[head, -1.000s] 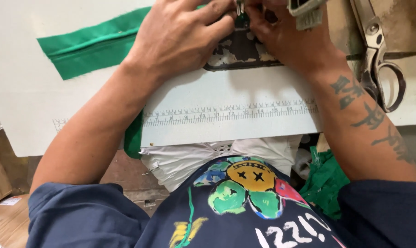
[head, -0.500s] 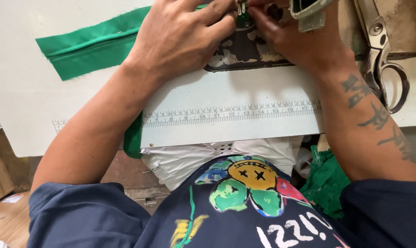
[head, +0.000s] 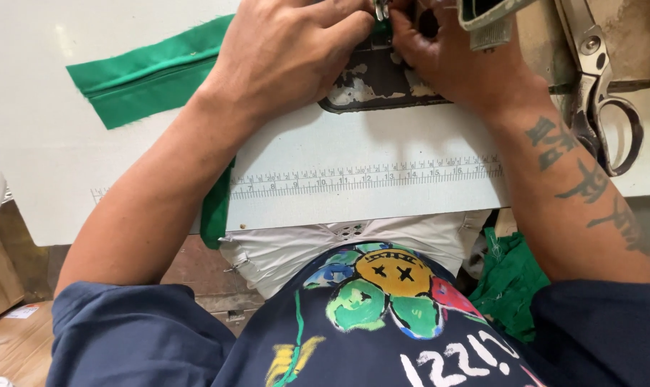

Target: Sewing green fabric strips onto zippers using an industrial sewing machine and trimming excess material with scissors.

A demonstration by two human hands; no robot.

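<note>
Nearest, along the near edge of the sewing table [head: 382, 208], runs a printed ruler scale [head: 368, 179], parallel to that edge. Farther in, the left hand [head: 285, 61] lies flat on the green fabric strip [head: 149, 79], fingers pressed together. The strip's long axis runs from the table's left side toward the presser foot [head: 381, 10] at the far edge. The right hand [head: 457, 61] meets it there, fingertips pinching the fabric; both hands are equally close. Scissors [head: 597, 86] lie at the right edge.

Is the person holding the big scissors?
No, the scissors lie untouched on the table, right of the right hand.
</note>
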